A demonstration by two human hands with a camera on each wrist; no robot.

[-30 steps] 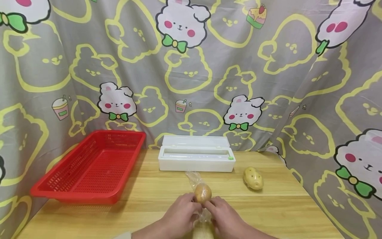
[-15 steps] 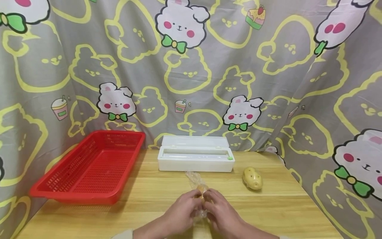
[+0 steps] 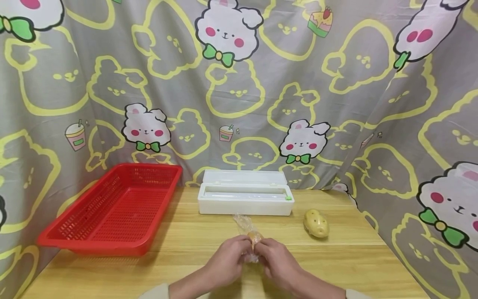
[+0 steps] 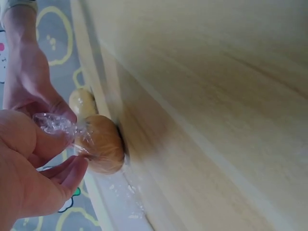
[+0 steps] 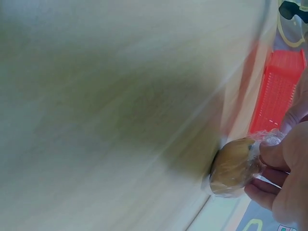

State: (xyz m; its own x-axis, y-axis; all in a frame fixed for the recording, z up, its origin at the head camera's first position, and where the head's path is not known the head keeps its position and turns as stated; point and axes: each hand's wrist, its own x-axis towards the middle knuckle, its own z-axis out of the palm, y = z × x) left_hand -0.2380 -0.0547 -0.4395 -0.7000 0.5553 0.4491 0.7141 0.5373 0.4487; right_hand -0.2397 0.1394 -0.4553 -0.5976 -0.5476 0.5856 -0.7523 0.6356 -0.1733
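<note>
A round, tan-brown thing that looks like a potato sits on the table, wrapped in clear plastic wrap. One loose tail of the wrap stretches away from it toward the white box. On its near side, my left hand pinches gathered wrap between thumb and fingers. Opposite it, my right hand pinches the same bunched film, its fingertips against the wrapped thing. Both hands nearly meet and cover much of it in the head view. Off to the right lies a bare yellow potato.
Behind the hands stands a white plastic-wrap dispenser box with its lid raised and a green slider at its right end. A red perforated basket occupies the table's left side. A patterned curtain hangs around the back and sides.
Both hands have closed in over the wrapped thing, which showed more fully a second ago. The near wrap is now bunched between the fingers. Basket, box and yellow potato stay put.
</note>
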